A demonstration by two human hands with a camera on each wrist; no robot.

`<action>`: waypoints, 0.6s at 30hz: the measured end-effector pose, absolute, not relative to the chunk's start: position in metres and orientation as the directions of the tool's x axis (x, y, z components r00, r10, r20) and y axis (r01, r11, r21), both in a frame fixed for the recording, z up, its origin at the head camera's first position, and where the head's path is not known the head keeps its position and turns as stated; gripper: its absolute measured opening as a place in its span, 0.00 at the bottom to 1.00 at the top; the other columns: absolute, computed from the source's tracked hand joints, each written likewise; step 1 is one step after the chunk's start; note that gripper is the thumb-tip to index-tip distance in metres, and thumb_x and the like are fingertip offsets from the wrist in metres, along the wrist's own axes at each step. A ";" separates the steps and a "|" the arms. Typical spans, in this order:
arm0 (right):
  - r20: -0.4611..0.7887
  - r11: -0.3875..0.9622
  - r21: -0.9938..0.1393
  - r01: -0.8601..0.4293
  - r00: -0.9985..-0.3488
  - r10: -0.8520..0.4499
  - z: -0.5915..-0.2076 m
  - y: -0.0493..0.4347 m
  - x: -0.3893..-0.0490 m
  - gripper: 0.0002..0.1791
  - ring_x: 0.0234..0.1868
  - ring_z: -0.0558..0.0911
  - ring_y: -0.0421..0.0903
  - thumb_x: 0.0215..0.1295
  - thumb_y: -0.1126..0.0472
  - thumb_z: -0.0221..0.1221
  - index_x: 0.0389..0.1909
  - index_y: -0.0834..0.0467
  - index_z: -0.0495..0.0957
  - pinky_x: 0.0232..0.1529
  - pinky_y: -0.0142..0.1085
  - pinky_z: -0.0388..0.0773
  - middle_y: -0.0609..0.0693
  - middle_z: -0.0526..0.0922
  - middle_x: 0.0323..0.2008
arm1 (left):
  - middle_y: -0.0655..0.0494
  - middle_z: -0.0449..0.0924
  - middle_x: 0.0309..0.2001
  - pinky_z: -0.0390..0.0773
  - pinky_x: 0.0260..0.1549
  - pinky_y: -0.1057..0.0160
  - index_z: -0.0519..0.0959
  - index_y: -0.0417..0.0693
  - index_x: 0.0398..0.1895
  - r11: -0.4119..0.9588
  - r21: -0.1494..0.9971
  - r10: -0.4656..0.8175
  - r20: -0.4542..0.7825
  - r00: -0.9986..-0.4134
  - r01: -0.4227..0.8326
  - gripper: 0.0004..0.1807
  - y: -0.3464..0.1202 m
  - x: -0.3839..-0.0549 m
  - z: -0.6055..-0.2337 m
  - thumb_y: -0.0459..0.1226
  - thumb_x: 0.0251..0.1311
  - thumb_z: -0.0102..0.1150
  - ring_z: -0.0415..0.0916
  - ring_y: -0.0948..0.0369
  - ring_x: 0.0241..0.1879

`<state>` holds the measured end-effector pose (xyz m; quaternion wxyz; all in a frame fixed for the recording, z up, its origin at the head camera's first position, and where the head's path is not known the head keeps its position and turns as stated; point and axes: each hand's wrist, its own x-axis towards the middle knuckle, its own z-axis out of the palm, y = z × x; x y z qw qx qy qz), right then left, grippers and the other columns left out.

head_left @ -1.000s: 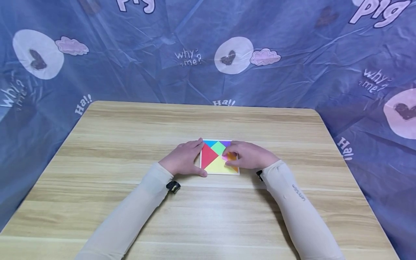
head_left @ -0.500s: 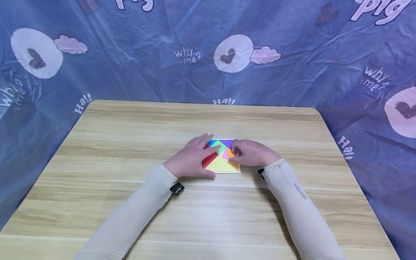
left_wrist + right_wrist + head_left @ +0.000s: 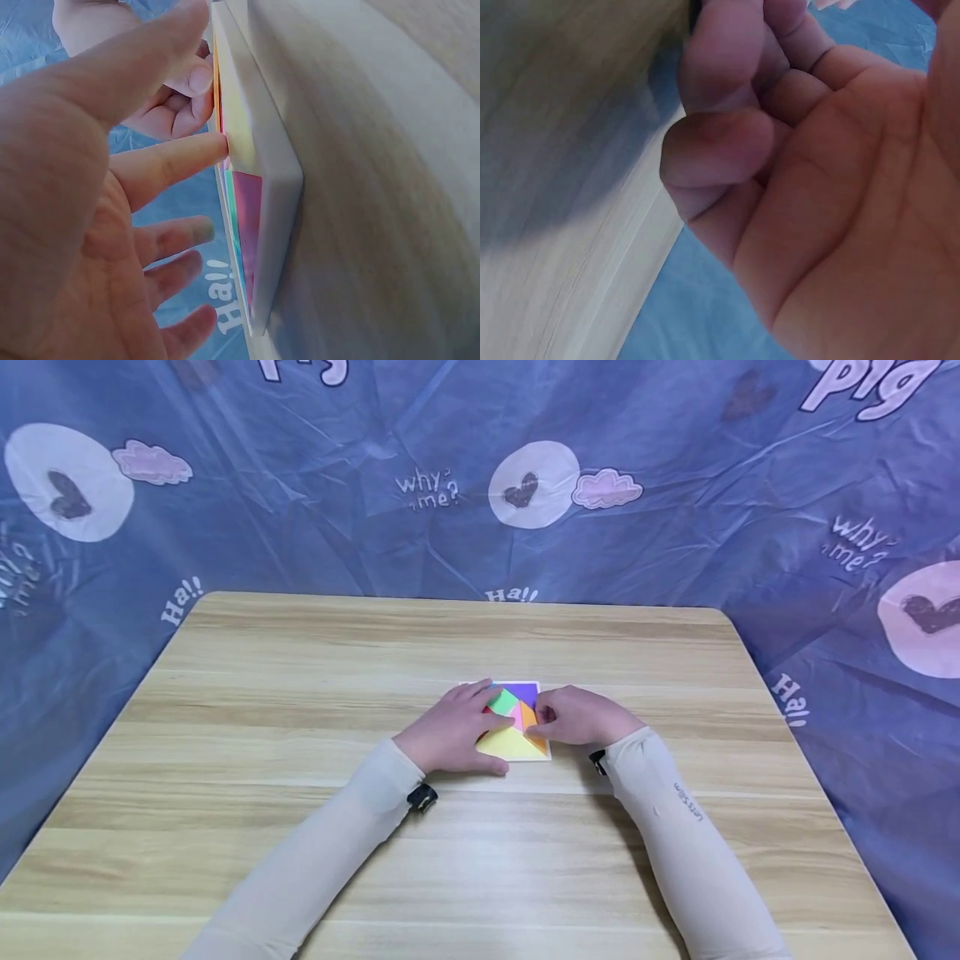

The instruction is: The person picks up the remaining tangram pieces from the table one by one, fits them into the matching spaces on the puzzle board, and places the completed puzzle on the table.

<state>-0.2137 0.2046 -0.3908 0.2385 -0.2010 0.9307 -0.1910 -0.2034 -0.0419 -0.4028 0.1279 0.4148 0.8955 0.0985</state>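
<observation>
Left hand (image 3: 457, 735) spread flat across the left part of a tangram puzzle (image 3: 517, 727), fingers straight and relaxed, one fingertip (image 3: 214, 146) pressed onto the coloured pieces, thumb along the near edge; likely steadying the white tray (image 3: 274, 172) so that it does not slide. Right hand (image 3: 581, 718) curled at the right side of the puzzle, fingers bent inward in the right wrist view; cannot tell whether anything is pinched, though the fingertips lie at the orange piece (image 3: 530, 717), as if nudging it into its seat. Between the two hands: green piece (image 3: 504, 700), purple piece (image 3: 525, 692), yellow piece (image 3: 512, 743), all lying flat within the tray. Puzzle resting near the middle of a pale wood-grain counter (image 3: 300, 827). Pale long sleeves (image 3: 690, 843) on both arms. Behind and around the counter, a wrinkled blue backdrop (image 3: 300, 485) printed with hearts, clouds and short words.
</observation>
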 end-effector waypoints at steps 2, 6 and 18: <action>-0.371 0.850 -0.448 -0.276 -0.808 -0.458 -0.390 0.206 -0.214 0.16 0.24 0.70 0.42 0.69 0.50 0.67 0.26 0.53 0.74 0.29 0.34 0.66 0.44 0.71 0.22 | 0.46 0.50 0.82 0.46 0.80 0.48 0.72 0.60 0.75 0.645 0.302 0.759 -0.152 -0.633 0.702 0.43 -0.044 -0.204 -0.403 0.67 0.59 0.64 0.41 0.48 0.83; -0.363 0.866 -0.435 -0.248 -0.832 -0.420 -0.390 0.209 -0.214 0.18 0.23 0.68 0.42 0.69 0.49 0.66 0.25 0.53 0.73 0.29 0.35 0.65 0.45 0.69 0.21 | 0.46 0.45 0.83 0.49 0.79 0.47 0.62 0.59 0.81 0.713 0.318 0.693 -0.184 -0.697 0.625 0.52 -0.051 -0.204 -0.403 0.65 0.55 0.70 0.41 0.46 0.82; -0.377 0.873 -0.460 -0.162 -0.855 -0.357 -0.393 0.205 -0.212 0.17 0.24 0.68 0.44 0.69 0.50 0.65 0.27 0.55 0.73 0.30 0.36 0.64 0.46 0.68 0.22 | 0.43 0.51 0.82 0.63 0.75 0.48 0.53 0.39 0.82 0.801 0.317 0.587 -0.253 -0.769 0.508 0.65 -0.067 -0.207 -0.400 0.64 0.50 0.73 0.52 0.48 0.80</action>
